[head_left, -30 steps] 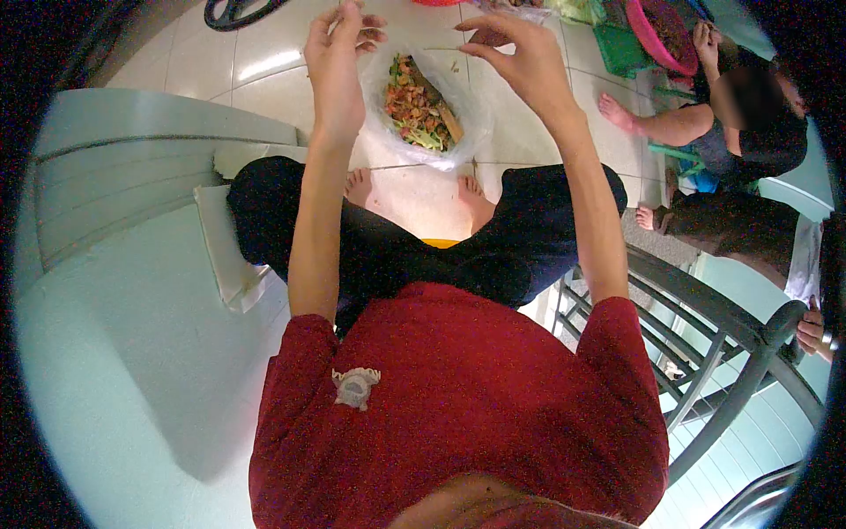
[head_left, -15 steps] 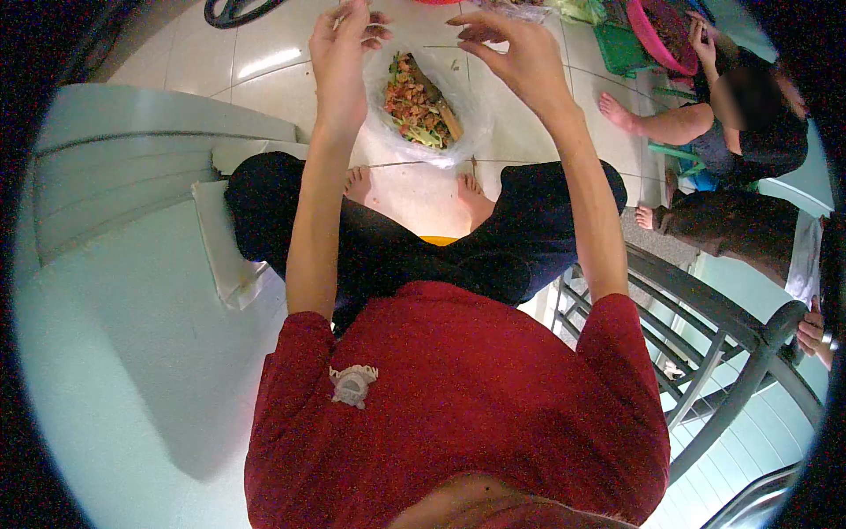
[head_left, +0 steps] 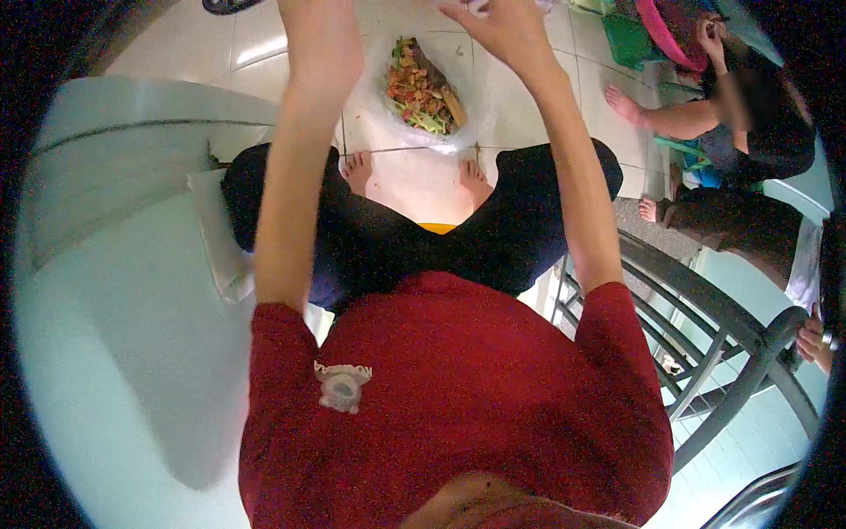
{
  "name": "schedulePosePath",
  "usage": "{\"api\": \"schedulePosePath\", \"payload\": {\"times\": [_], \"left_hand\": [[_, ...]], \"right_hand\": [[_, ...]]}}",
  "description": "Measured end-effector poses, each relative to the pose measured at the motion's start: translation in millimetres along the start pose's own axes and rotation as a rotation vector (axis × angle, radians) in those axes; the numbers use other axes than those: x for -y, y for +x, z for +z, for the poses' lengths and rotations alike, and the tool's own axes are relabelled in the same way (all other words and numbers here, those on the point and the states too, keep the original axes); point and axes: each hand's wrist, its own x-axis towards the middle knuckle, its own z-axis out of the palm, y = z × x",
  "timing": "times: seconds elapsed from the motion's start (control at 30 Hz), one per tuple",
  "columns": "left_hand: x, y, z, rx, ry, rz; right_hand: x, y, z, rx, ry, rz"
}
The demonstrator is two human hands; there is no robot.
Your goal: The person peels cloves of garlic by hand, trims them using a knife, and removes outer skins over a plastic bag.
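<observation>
The fingers point(head_left: 458, 11) of the right hand point(head_left: 511, 31) run partly out of my sight, thumb stretched out; I can't tell whether they pinch anything, nor whether those of the cut-off left hand point(head_left: 319, 26) are apart or together; two bare feet point(head_left: 356, 167) rest on the floor point(head_left: 405, 181) just short of the bag point(head_left: 421, 138), which sits open beyond them, scraps point(head_left: 412, 93) heaped inside; what looks like a knife point(head_left: 456, 111) lies slantwise on the heap, so a hand dipping in unwatched could meet its edge; the plastic seems thin, and a tug might tip it, sliding the blade toward the toes; farther off sits another person, foot point(head_left: 624, 104) well apart, near a pink basin point(head_left: 650, 22); spilled scraps could make anyone's step slippery.
</observation>
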Motion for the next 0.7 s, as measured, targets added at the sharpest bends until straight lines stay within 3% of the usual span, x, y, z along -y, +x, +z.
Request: {"api": "schedulePosePath", "payload": {"times": [0.07,0.13,0.2,0.27,0.33,0.37,0.4,0.43,0.47,0.5,0.53,0.6,0.7], "left_hand": [[-17,13,16,0.044,-0.06,0.082],[6,25,11,0.073,0.071,0.098],[20,27,2,0.093,0.19,0.13],[22,12,-16,0.036,-0.084,-0.364],[27,10,-45,0.11,-0.531,-0.503],[24,15,-49,0.122,-0.528,-0.475],[23,13,-51,-0.012,-0.528,-0.485],[27,9,-56,-0.156,-0.526,-0.513],[36,8,-68,-0.173,-0.525,-0.533],[44,7,-84,0.01,-0.705,-0.506],[51,4,-96,0.192,-0.885,-0.465],[46,-2,-93,0.169,-0.922,-0.531],[35,-12,-92,0.085,-0.948,-0.598]], "right_hand": [[-61,28,53,-0.164,-0.229,-0.158],[-123,47,106,0.072,0.102,0.174],[-191,29,173,0.079,0.036,0.282],[-161,-22,183,0.086,-0.13,0.328],[-178,-105,232,0.101,-0.009,0.522],[-178,-148,237,0.303,-0.076,0.565],[-177,-191,241,0.512,-0.146,0.582],[-167,-218,235,0.568,-0.218,0.594],[-156,-244,229,0.626,-0.289,0.602],[-177,-276,248,0.864,-0.267,0.864],[-199,-302,275,0.882,-0.268,0.872],[-240,-345,308,0.561,-0.416,0.474],[-198,-293,299,0.57,-0.266,0.595]]}}
